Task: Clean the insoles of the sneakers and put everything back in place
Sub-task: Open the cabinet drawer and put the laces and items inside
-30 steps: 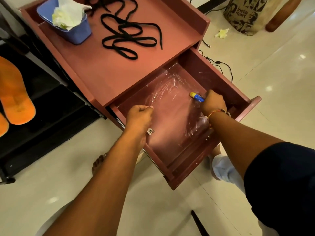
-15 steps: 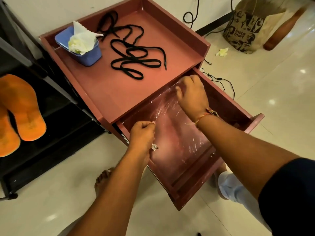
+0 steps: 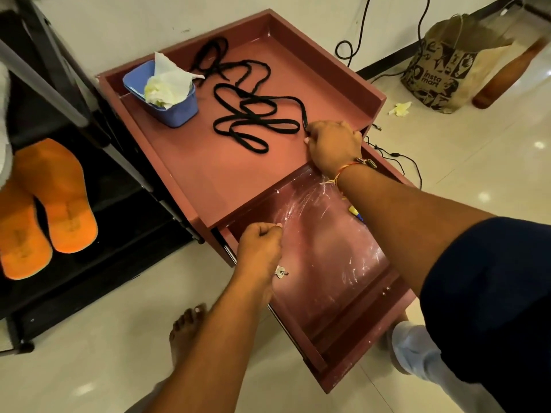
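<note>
**A:** so why's the drawer (image 3: 369, 338) hanging open while they go for the laces?

**B:** my guess, they're packing up. The left hand (image 3: 261, 248) is curled tight over the drawer's left wall, just below the desk's front edge. Looks like it's only there to hold the drawer steady. The right hand (image 3: 334, 147) is up on the desk (image 3: 214, 180) near its right edge, grip closed to a pinch on the tail end of the black laces (image 3: 253, 114). The rest of them lie in loose loops across the middle of the desk.

**A:** and the insoles?

**B:** there's an orange pair (image 3: 68, 198) lying flat on the black rack (image 3: 125, 222) off the desk's left side. Insoles or slippers, honestly can't tell. No sneakers anywhere I can see.

**A:** wasn't that right hand in the drawer a second ago?

**B:** yep, it was down at the drawer's right wall by a little blue-and-yellow thing (image 3: 356, 214). That's lying in there now, half hidden by the forearm, and the hand's come up over the front edge to the laces. The left hand hasn't budged, with a small key (image 3: 280, 272) hanging by its wrist same as before. The blue tub (image 3: 179, 111) with the used tissue (image 3: 167, 84) is still at the back left corner, and the lace loops look the same as they were.
</note>
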A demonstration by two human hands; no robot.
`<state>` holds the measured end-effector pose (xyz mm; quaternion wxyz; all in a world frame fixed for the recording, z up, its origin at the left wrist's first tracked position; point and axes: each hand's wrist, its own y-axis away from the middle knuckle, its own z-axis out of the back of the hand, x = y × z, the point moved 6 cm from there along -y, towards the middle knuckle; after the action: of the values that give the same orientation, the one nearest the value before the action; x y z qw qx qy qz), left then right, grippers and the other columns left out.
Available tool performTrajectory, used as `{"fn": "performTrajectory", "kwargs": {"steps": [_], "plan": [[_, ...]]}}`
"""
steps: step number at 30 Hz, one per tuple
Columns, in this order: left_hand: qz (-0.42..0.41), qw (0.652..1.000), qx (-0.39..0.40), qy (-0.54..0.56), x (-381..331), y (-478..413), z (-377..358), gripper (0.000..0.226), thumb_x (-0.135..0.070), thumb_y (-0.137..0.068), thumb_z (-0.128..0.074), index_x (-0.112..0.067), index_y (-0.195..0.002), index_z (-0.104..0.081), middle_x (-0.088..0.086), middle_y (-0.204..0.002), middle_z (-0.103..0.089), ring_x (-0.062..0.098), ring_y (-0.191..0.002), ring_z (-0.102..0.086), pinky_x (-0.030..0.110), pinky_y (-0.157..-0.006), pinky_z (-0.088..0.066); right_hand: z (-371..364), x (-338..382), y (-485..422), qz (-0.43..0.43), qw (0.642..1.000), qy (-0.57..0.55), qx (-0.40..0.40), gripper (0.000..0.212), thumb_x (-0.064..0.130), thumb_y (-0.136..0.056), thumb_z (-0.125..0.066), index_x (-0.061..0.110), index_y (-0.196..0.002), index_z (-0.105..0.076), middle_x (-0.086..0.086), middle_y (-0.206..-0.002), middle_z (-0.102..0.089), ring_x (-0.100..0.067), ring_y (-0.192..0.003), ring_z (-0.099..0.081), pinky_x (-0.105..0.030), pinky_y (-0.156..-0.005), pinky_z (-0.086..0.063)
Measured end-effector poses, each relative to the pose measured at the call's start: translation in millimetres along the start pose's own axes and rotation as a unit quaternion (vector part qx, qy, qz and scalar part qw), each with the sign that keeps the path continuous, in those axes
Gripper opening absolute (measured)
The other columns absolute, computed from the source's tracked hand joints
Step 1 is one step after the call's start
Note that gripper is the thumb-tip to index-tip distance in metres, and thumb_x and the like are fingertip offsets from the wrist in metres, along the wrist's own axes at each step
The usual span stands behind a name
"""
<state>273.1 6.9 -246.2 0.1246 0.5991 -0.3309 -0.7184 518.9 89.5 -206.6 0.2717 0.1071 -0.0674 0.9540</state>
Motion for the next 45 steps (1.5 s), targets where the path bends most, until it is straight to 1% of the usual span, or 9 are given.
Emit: {"fn": "performTrajectory", "kwargs": {"steps": [5, 11, 14, 21, 27, 34, 37, 40, 45], "plan": [[0.0, 1.0, 0.009, -0.003, 2.5, -0.5, -0.7, 0.01, -0.023, -0.098, -0.059, -0.015, -0.101, -0.065, 0.006, -0.087, -0.062, 0.018, -0.078, -0.055, 0.035, -0.076, -0.052, 11.0, 8.2, 3.9, 0.017, 0.997, 0.056, -0.051, 0.034, 0.045, -0.094, -0.061, 0.013, -0.101, -0.07, -0.008, -0.104, -0.064, -0.031, -0.101, -0.059, -0.044, -0.087, -0.051], [0.004, 1.0, 0.01, 0.011, 2.6, -2.4, -0.1, 0.008, -0.023, -0.098, -0.06, -0.018, -0.101, -0.064, 0.007, -0.091, -0.064, 0.018, -0.083, -0.057, 0.039, -0.087, -0.055, 13.4, -0.3, 0.5, -0.064, 0.994, -0.078, -0.032, 0.023, 0.006, -0.089, -0.058, 0.012, -0.11, -0.064, -0.014, -0.107, -0.067, -0.035, -0.1, -0.062, -0.037, -0.079, -0.051], [0.002, 1.0, 0.01, 0.009, 1.7, -2.9, -0.5, 0.007, -0.022, -0.098, -0.059, -0.018, -0.1, -0.064, 0.006, -0.09, -0.064, 0.018, -0.081, -0.056, 0.037, -0.082, -0.054, 12.5, -7.2, 9.2, -0.13, 0.983, -0.129, 0.011, 0.03, 0.009, -0.085, -0.061, 0.012, -0.114, -0.067, -0.012, -0.109, -0.068, -0.032, -0.103, -0.063, -0.032, -0.08, -0.049], [-0.103, 0.995, -0.007, -0.02, -21.4, 8.6, -1.1, 0.023, -0.026, -0.095, -0.068, -0.026, -0.114, -0.056, -0.005, -0.113, -0.064, 0.015, -0.103, -0.065, 0.037, -0.092, -0.057, 45.5, -9.4, 96.5, -0.122, 0.914, -0.387, 0.0, 0.014, 0.013, -0.091, -0.059, 0.017, -0.083, -0.069, 0.009, -0.064, -0.056, -0.009, -0.057, -0.047, -0.024, -0.055, -0.04], [-0.385, 0.895, 0.012, -0.225, -60.4, 49.3, -12.5, 0.086, -0.022, -0.089, -0.074, -0.048, -0.152, -0.022, -0.008, -0.132, -0.038, 0.003, -0.108, -0.051, 0.018, -0.087, -0.051, 88.1, 7.5, 191.0, -0.034, 0.94, -0.316, 0.124, 0.022, 0.012, -0.09, -0.063, 0.031, -0.08, -0.069, 0.016, -0.083, -0.062, -0.008, -0.067, -0.058, -0.031, -0.06, -0.048], [-0.429, 0.82, 0.173, -0.336, -51.7, 73.2, -33.3, 0.039, -0.02, -0.089, -0.072, -0.031, -0.126, -0.067, -0.012, -0.137, -0.051, 0.01, -0.128, -0.042, 0.037, -0.106, -0.04, 111.6, 12.4, 225.8, -0.018, 0.906, -0.368, 0.209, 0.023, 0.007, -0.092, -0.061, 0.022, -0.078, -0.07, -0.004, -0.069, -0.061, -0.015, -0.059, -0.051, -0.035, -0.059, -0.042], [-0.312, 0.888, 0.243, -0.235, -44.8, 77.6, -34.9, 0.023, -0.006, -0.096, -0.056, -0.023, -0.103, -0.07, -0.019, -0.092, -0.066, -0.003, -0.083, -0.059, 0.026, -0.079, -0.048, 104.8, 8.0, 218.3, -0.076, 0.872, -0.434, 0.212, 0.019, 0.008, -0.097, -0.054, 0.009, -0.082, -0.066, -0.016, -0.073, -0.062, -0.02, -0.067, -0.054, -0.037, -0.066, -0.046], [-0.228, 0.931, 0.254, -0.13, -46.7, 76.7, -31.0, 0.018, -0.003, -0.103, -0.047, -0.007, -0.102, -0.065, 0.0, -0.078, -0.067, 0.006, -0.071, -0.063, 0.019, -0.072, -0.05, 90.0, 1.2, 202.7, -0.164, 0.823, -0.503, 0.208, 0.026, -0.001, -0.097, -0.045, 0.006, -0.08, -0.063, -0.013, -0.072, -0.061, -0.024, -0.071, -0.053, -0.037, -0.07, -0.045], [-0.289, 0.931, 0.171, -0.139, -58.5, 54.5, -2.0, 0.008, -0.014, -0.099, -0.061, -0.017, -0.097, -0.069, 0.002, -0.075, -0.059, 0.011, -0.067, -0.051, 0.029, -0.064, -0.044, 86.9, 2.1, 179.9, -0.074, 0.888, -0.378, 0.252, 0.027, 0.01, -0.098, -0.043, 0.004, -0.093, -0.069, -0.004, -0.083, -0.063, -0.018, -0.077, -0.055, -0.03, -0.068, -0.04]]}}
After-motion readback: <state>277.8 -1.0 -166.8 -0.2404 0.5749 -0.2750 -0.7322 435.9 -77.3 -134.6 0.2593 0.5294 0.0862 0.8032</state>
